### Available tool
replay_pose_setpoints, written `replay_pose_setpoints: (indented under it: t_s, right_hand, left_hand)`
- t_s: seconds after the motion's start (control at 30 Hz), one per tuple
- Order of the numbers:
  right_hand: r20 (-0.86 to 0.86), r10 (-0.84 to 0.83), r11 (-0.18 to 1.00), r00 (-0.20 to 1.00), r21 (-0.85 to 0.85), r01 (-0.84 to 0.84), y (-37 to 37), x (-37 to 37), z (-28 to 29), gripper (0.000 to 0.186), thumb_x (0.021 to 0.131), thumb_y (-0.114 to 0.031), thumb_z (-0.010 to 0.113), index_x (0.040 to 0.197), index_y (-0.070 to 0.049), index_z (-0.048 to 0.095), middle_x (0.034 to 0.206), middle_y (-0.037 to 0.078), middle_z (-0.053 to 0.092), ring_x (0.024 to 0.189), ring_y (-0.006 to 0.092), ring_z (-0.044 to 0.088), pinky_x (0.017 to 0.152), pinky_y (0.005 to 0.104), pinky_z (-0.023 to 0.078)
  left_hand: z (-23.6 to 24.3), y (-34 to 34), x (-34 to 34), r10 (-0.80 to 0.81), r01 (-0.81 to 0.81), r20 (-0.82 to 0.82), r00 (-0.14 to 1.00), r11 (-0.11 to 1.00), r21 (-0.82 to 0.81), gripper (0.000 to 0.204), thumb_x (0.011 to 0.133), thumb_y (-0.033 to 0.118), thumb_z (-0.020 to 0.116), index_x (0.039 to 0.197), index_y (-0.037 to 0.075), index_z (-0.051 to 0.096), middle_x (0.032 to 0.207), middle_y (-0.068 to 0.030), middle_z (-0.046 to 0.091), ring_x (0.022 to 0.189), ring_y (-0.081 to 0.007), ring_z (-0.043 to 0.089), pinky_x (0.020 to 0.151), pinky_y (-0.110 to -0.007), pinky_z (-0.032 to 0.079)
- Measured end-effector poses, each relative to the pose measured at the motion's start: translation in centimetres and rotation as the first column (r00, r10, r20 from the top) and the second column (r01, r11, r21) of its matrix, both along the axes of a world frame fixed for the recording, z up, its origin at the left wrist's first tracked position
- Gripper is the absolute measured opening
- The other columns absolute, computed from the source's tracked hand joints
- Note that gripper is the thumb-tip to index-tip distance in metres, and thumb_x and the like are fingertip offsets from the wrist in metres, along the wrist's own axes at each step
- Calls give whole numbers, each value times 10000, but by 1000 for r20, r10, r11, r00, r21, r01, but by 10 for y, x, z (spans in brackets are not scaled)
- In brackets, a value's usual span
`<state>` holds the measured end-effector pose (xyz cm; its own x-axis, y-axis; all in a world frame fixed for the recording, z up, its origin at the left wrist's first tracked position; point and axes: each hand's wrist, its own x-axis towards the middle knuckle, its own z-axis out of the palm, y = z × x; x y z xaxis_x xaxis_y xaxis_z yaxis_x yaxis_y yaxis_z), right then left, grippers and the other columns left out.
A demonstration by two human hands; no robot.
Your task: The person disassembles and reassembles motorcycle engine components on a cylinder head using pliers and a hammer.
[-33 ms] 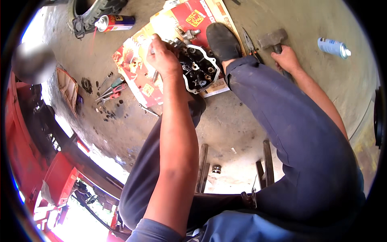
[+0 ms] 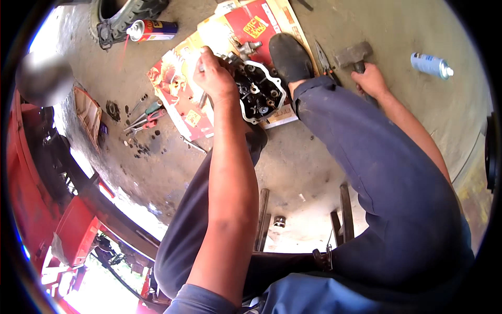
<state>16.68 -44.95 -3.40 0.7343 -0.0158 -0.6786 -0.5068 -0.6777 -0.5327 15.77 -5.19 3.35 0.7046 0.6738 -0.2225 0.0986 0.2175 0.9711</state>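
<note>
My right hand (image 2: 371,81) is wrapped round the handle of a hammer (image 2: 354,54), its blocky head resting low near the floor, to the right of my shoe. My left hand (image 2: 215,76) is closed at the left side of a black engine casing (image 2: 257,94) with a pale gasket rim. What its fingers hold is hidden; a short metal rod (image 2: 203,99) shows just below it. The casing lies on a red and yellow cardboard sheet (image 2: 191,116), open side up, with oily metal parts inside. A grey metal fitting (image 2: 250,48) lies just beyond it.
My shoe (image 2: 291,56) is beside the casing. Pliers (image 2: 323,56) lie between shoe and hammer. A blue spray can (image 2: 432,65) lies far right; another spray can (image 2: 152,30) lies by a tyre (image 2: 125,18). Screwdrivers (image 2: 146,116) and small parts lie left, near a red machine (image 2: 31,152).
The floor and the things on it sit very slightly shifted in the picture. Both hands keep the same hold.
</note>
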Motion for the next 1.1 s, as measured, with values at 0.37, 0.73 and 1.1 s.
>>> replay_pose_setpoints:
  t_s: [0.37, 0.73, 1.1]
  right_hand:
    - [-237, 17, 929, 971, 363, 72, 35, 46, 86, 256, 962, -269, 731, 1012, -77, 569, 757, 19, 592, 602, 119, 586, 530, 305, 510]
    - [404, 607, 653, 684, 235, -720, 245, 85, 272, 313, 962, -274, 677, 1055, 20, 628, 814, 93, 627, 736, 224, 649, 674, 398, 521]
    - [308, 871, 448, 383, -180, -876, 309, 71, 231, 333, 953, -235, 684, 1109, 36, 568, 976, 263, 683, 964, 433, 678, 818, 487, 536]
  left_hand:
    - [-16, 7, -1, 40, -37, -47, 998, 997, 61, 437, 1056, 229, 604, 664, 65, 504, 639, 75, 437, 614, -45, 336, 530, -276, 270]
    - [-12, 13, -4, 14, -14, -2, 1000, 998, 53, 423, 1034, 221, 627, 680, -6, 579, 594, 74, 451, 596, -47, 372, 509, -284, 324]
    - [-5, 5, -12, -14, 11, 25, 1000, 989, 144, 237, 879, 43, 655, 1103, -15, 707, 991, -78, 758, 889, -155, 668, 808, -338, 555]
